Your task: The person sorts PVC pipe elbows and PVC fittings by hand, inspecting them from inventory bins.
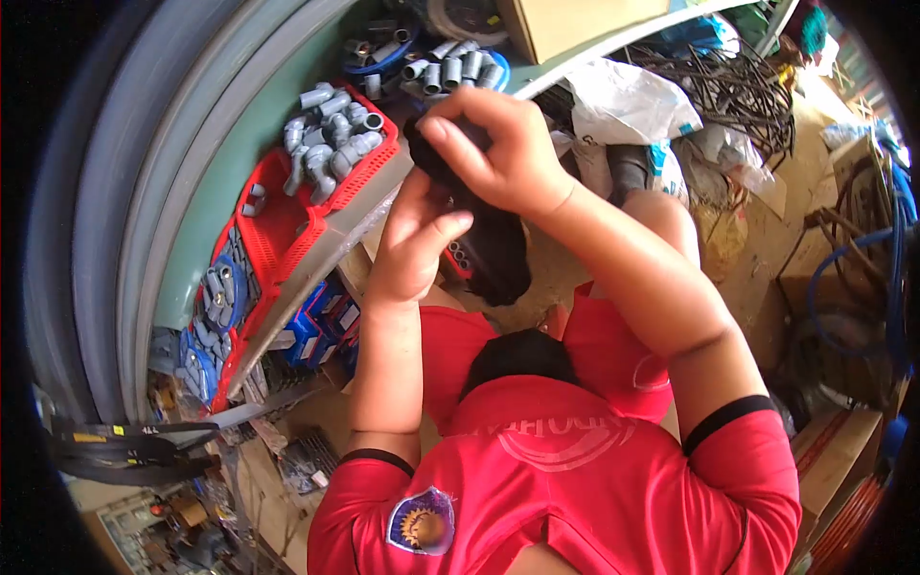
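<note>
A black item, soft-looking like cloth or a bag [503, 254], hangs between my two hands. My right hand [498, 153] is bent over its upper part, with the thumb and fingers pressed on it. Lower and to the left, my left hand [415, 244] is curled against the side of the black item, its thumb pointing right. Behind the lower part of the item shows a small red piece with pale round openings [458, 257]; what it belongs to is hidden.
Red baskets [273, 225] of grey pipe fittings [331, 134] line the shelf at left, beside large curved grey pipes [105, 192]. A cardboard box [575, 29] stands at the top. White plastic bags [632, 101] and dark rods [747, 91] lie at upper right, blue hoses [896, 259] at far right.
</note>
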Tool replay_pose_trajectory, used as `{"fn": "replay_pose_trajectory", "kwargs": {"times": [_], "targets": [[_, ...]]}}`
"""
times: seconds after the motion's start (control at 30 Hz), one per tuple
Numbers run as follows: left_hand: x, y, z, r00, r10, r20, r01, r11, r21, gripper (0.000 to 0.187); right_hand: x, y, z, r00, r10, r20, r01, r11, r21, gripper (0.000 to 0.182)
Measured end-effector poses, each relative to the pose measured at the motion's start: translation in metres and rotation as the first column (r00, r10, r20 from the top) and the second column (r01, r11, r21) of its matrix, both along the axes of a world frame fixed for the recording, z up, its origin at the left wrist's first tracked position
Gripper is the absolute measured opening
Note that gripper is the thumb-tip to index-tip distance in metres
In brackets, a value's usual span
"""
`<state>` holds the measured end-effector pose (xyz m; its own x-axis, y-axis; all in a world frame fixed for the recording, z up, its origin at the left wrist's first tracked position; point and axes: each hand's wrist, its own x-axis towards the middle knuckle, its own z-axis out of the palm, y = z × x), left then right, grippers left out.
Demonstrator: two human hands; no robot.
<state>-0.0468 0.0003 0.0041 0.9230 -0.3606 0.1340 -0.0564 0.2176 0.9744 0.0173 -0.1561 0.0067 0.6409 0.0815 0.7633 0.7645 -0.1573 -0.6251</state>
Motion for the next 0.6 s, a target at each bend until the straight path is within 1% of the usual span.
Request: {"fn": "replay_pose_trajectory", "kwargs": {"times": [0.03,0.07,0.1,0.17,0.2,0.23,0.27,0.3,0.33,0.37,0.4,0.43,0.47,0.5,0.53,0.6], "targets": [[0.001,-0.004,0.001,0.999,-0.025,-0.040,0.022,0.998,-0.058,0.069,-0.003,-0.005,0.005,0.997,-0.038,-0.068,0.039,0.999,0.016,0.023],[0.001,-0.010,0.002,0.996,-0.051,-0.076,0.042,0.992,-0.117,0.068,-0.002,-0.007,0.007,0.976,-0.037,-0.214,0.054,0.996,0.073,0.040],[-0.001,-0.020,0.005,0.995,-0.046,-0.084,0.028,0.980,-0.195,0.064,0.003,-0.009,0.006,0.957,0.010,-0.290,0.044,0.983,0.179,0.043],[0.005,-0.026,-0.002,0.997,-0.033,-0.069,0.020,0.984,-0.176,0.060,0.014,-0.008,0.001,0.890,0.156,-0.429,0.027,0.920,0.391,0.053],[0.008,-0.026,-0.007,0.998,-0.021,-0.065,0.010,0.986,-0.166,0.058,0.014,-0.011,0.004,0.814,0.241,-0.528,0.020,0.897,0.441,0.053],[0.011,-0.025,-0.013,0.999,0.027,0.026,-0.027,1.000,0.011,0.055,0.011,-0.013,0.006,0.720,0.349,-0.600,0.055,0.833,0.550,0.052],[0.013,-0.024,-0.017,0.998,0.049,0.036,-0.048,0.999,-0.014,0.054,0.009,-0.014,0.009,0.612,0.462,-0.641,0.104,0.757,0.645,0.052],[0.016,-0.024,-0.020,0.996,0.070,0.047,-0.069,0.997,-0.039,0.053,0.022,-0.014,-0.007,0.573,0.430,-0.698,0.180,0.764,0.619,0.053],[0.017,-0.024,-0.022,0.994,0.093,0.058,-0.089,0.994,-0.068,0.052,0.031,-0.016,-0.010,0.479,0.434,-0.763,0.265,0.758,0.597,0.055],[0.017,-0.021,-0.022,0.995,0.085,0.045,-0.078,0.987,-0.143,0.051,0.032,-0.016,-0.017,0.479,0.637,-0.604,0.212,0.584,0.784,0.055],[0.016,-0.020,-0.020,0.996,0.082,-0.031,-0.088,0.955,-0.284,0.053,0.031,-0.016,-0.013,0.466,0.790,-0.398,0.159,0.368,0.916,0.056],[0.014,-0.017,-0.018,0.998,0.036,-0.042,-0.049,0.926,-0.373,0.055,0.034,-0.019,-0.009,0.641,0.677,-0.361,-0.049,0.505,0.861,0.050],[0.012,-0.013,-0.017,0.999,-0.013,-0.051,-0.012,0.889,-0.458,0.057,0.031,-0.020,-0.007,0.757,0.557,-0.343,-0.200,0.696,0.689,0.048],[0.015,-0.006,-0.022,0.999,-0.027,-0.042,0.004,0.883,-0.470,0.064,0.025,-0.021,0.003,0.873,0.420,-0.249,-0.264,0.835,0.483,0.047],[0.013,-0.008,-0.013,1.000,-0.019,-0.017,0.008,0.867,-0.499,0.067,0.016,-0.019,0.010,0.943,0.330,-0.044,-0.317,0.930,0.188,0.049],[0.017,-0.015,-0.013,0.994,0.107,-0.023,-0.108,0.907,-0.407,0.070,0.011,-0.005,0.003,0.931,0.350,0.103,-0.347,0.937,-0.038,0.045]]}}
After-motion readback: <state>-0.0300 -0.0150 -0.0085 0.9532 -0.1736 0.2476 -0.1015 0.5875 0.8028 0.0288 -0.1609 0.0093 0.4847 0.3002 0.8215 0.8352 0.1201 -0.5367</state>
